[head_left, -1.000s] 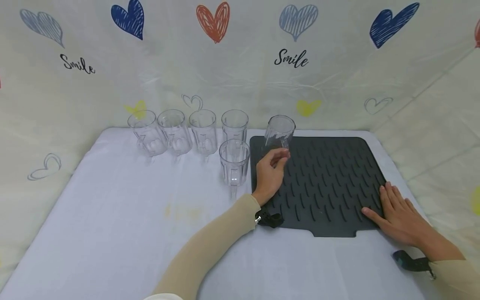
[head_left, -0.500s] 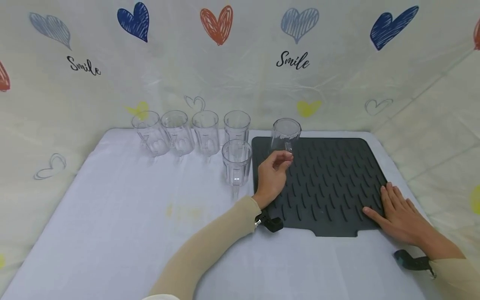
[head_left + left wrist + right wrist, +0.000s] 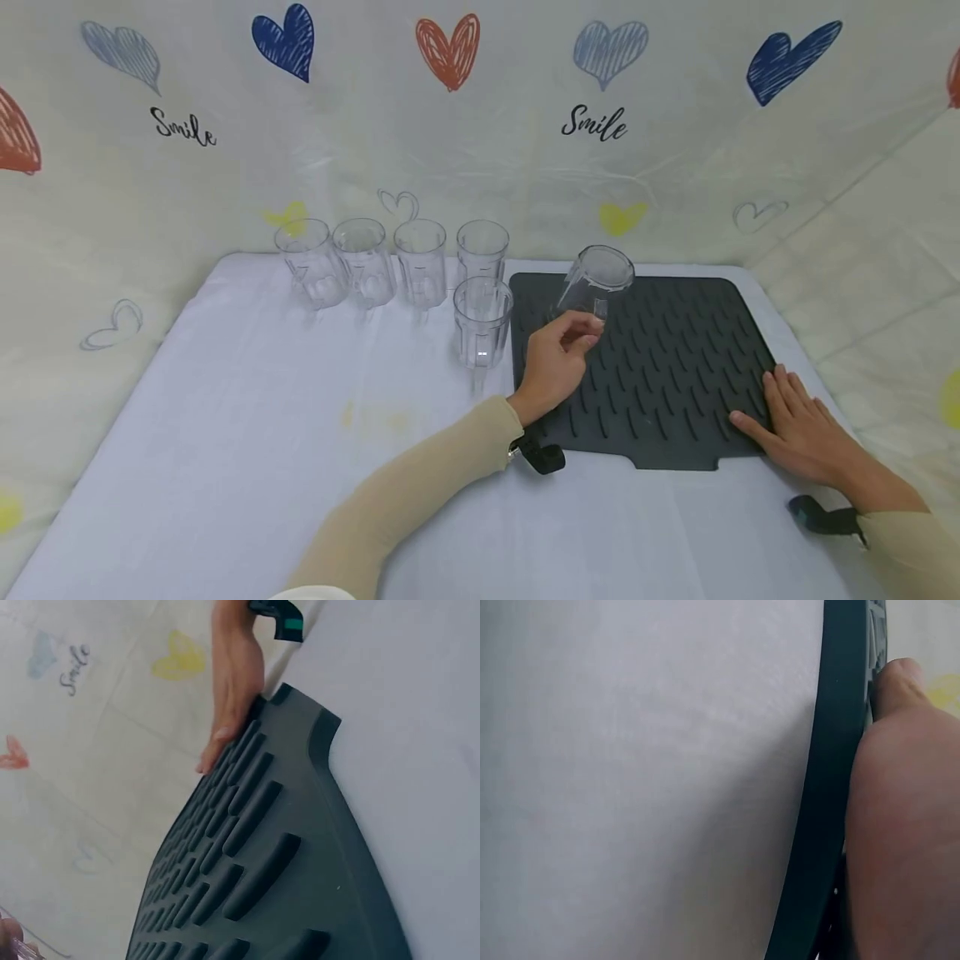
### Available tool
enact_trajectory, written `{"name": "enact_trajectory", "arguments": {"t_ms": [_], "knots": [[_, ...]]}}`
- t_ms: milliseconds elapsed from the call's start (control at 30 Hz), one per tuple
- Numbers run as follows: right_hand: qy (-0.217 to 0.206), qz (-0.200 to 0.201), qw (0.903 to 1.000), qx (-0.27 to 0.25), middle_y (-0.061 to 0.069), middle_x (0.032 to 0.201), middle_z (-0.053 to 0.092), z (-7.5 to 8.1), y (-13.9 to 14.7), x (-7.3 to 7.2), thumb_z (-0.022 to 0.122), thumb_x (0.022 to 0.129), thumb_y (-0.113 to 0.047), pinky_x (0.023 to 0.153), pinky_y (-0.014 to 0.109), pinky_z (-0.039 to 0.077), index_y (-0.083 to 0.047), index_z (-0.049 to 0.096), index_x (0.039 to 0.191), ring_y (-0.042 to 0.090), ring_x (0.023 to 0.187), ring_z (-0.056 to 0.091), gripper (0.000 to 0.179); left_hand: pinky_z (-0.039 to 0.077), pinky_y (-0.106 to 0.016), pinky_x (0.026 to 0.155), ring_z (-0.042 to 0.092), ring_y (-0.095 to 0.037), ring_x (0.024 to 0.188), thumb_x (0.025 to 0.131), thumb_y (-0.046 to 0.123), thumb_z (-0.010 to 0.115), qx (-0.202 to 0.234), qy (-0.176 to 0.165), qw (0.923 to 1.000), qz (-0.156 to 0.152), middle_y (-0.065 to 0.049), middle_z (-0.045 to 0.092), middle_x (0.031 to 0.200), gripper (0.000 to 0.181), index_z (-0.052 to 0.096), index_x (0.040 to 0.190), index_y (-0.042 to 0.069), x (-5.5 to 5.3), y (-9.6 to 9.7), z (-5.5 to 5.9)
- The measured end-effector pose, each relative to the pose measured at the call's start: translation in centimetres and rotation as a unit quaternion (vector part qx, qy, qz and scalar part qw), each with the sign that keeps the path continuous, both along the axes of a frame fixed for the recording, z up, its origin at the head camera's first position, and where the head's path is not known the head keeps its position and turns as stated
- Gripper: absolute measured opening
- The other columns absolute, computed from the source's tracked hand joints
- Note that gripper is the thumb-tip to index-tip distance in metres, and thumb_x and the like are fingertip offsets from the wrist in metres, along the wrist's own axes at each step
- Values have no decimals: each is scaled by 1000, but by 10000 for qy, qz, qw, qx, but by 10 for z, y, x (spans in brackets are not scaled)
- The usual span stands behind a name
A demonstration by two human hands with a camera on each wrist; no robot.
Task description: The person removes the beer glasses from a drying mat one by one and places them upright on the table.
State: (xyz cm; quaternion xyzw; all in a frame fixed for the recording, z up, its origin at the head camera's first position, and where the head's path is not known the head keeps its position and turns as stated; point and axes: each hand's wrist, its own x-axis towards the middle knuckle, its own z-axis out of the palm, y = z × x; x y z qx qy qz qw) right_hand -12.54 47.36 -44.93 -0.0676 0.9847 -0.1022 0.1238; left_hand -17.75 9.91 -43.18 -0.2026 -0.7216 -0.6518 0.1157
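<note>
In the head view my left hand (image 3: pixel 557 357) pinches the handle of a clear glass mug (image 3: pixel 588 283) over the back left part of a dark grey ridged mat (image 3: pixel 660 367). This mug leans to the right, one round end toward the upper right. Only fingertips (image 3: pixel 10 934) and a sliver of glass show at the lower left of the left wrist view. My right hand (image 3: pixel 806 433) lies flat with spread fingers on the mat's right edge; its thumb (image 3: pixel 900 682) shows in the right wrist view. Another glass mug (image 3: pixel 482 325) stands just left of the mat.
Several more clear mugs, among them one at the far left (image 3: pixel 313 267) and one behind the near mug (image 3: pixel 482 242), stand in a row at the back of the white-covered table (image 3: pixel 225 433). A heart-printed curtain (image 3: pixel 517 158) rises behind them. The mat has a tab (image 3: pixel 677 463) at its front.
The mug in my left hand has shifted right and slightly nearer, and has tipped from nearly upright to a rightward lean. My right hand stays on the mat's edge. The head view has turned slightly left.
</note>
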Motion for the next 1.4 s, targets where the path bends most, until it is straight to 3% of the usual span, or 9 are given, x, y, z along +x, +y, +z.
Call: {"name": "enact_trajectory", "arguments": {"t_ms": [267, 600, 767, 967, 1033, 1100, 1200, 1267, 1400], "knots": [[487, -109, 9985, -238, 43, 161, -14, 1, 5, -2, 38, 109, -50, 112, 88, 1, 14, -4, 158, 63, 151, -15, 91, 57, -12, 94, 75, -24, 107, 101, -2, 60, -495, 288, 9979, -296, -14, 74, 114, 19, 69, 118, 3, 9, -2, 7], [1023, -222, 9901, -933, 39, 167, -9, 26, -19, -10, 35, 112, -40, 113, 87, 8, 2, -1, 164, 68, 150, 1, 76, 55, -11, 88, 75, -21, 104, 102, -1, 57, -1271, 726, 9887, -323, -11, 73, 112, 17, 68, 114, 5, 17, -9, 13], [1420, -183, 9805, -1344, 37, 169, 1, 39, -42, -12, 35, 113, -36, 115, 86, 8, -2, 7, 165, 64, 153, 6, 68, 54, -11, 87, 74, -19, 103, 102, 1, 57, -1501, 731, 9856, -253, -9, 73, 110, 18, 68, 115, 6, 19, -12, 14], [1897, 38, 9617, -1978, 40, 160, 22, 53, -63, -14, 33, 113, -28, 106, 84, 24, -6, 17, 165, 65, 137, 32, 59, 53, -12, 85, 71, -15, 100, 103, 2, 57, -1991, 998, 9747, -190, -6, 72, 107, 18, 68, 115, 8, 21, -17, 16], [1985, 62, 9558, -2167, 40, 159, 26, 56, -69, -14, 31, 114, -28, 115, 71, 30, -9, 19, 166, 63, 136, 36, 57, 53, -12, 86, 70, -14, 100, 103, 2, 56, -2145, 1183, 9694, -171, -5, 71, 107, 18, 68, 114, 8, 22, -19, 16], [2074, 80, 9501, -2328, 38, 159, 27, 58, -74, -14, 30, 114, -27, 120, 40, 39, -11, 20, 166, 34, 145, 46, 55, 54, -13, 86, 70, -13, 99, 102, 0, 56, -2284, 1448, 9626, -152, -5, 71, 106, 18, 69, 113, 8, 24, -20, 17], [2146, 158, 9403, -2636, 33, 163, 25, 60, -82, -14, 29, 114, -25, 97, 0, 35, -13, 22, 165, -15, 131, 45, 53, 55, -13, 85, 69, -12, 98, 100, -3, 57, -2520, 1886, 9491, -96, -4, 71, 104, 20, 69, 111, 9, 26, -22, 18], [2175, 230, 9335, -2843, 32, 162, 26, 62, -88, -15, 28, 114, -23, 82, -6, 34, -12, 23, 165, -31, 113, 34, 52, 56, -13, 84, 69, -12, 96, 98, -4, 58, -2689, 2150, 9389, -39, -3, 70, 102, 21, 70, 110, 9, 27, -23, 19], [2149, 316, 9191, -3287, 26, 161, 28, 66, -98, -13, 26, 114, -19, 84, -4, 41, -13, 24, 164, -27, 115, 40, 50, 56, -13, 84, 68, -11, 95, 95, -5, 60, -3024, 2469, 9206, 66, -2, 70, 100, 24, 71, 111, 10, 30, -26, 21]]}}
